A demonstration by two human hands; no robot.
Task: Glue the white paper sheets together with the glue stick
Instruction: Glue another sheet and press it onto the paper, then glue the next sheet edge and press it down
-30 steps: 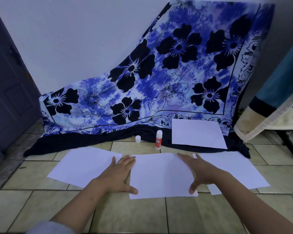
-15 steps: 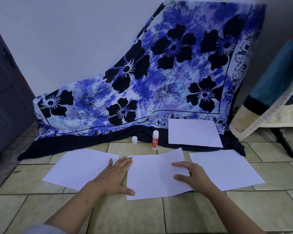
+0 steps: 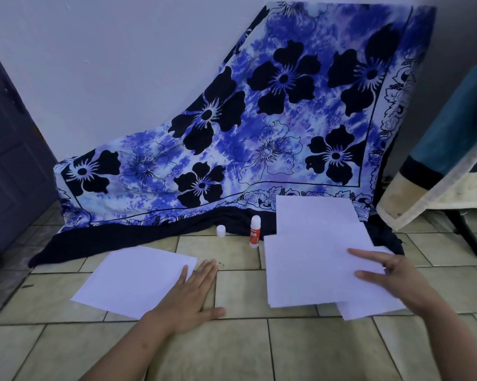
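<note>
The right hand (image 3: 391,279) grasps the lifted sheet (image 3: 308,268) at its three o'clock edge. Its fingers are spread on top and the thumb is hidden, probably underneath. This sheet hangs over the right sheet (image 3: 369,309) on the floor (image 3: 231,350) and covers the near edge of the far sheet (image 3: 314,213) at twelve o'clock. The paper looks feather-light and limp, so it will likely sag, flutter or crease if held by one corner; an edge pinch with a flat palm steadying it suits best. The left hand (image 3: 193,298) is released, lying flat on the tiles with its outer fingers on the left sheet (image 3: 132,281). The glue stick (image 3: 254,232) stands uncapped at one o'clock from that hand, light, rigid and easy to tip. It seems best gripped round its barrel. Its cap (image 3: 221,231) sits just beside it at nine o'clock.
</note>
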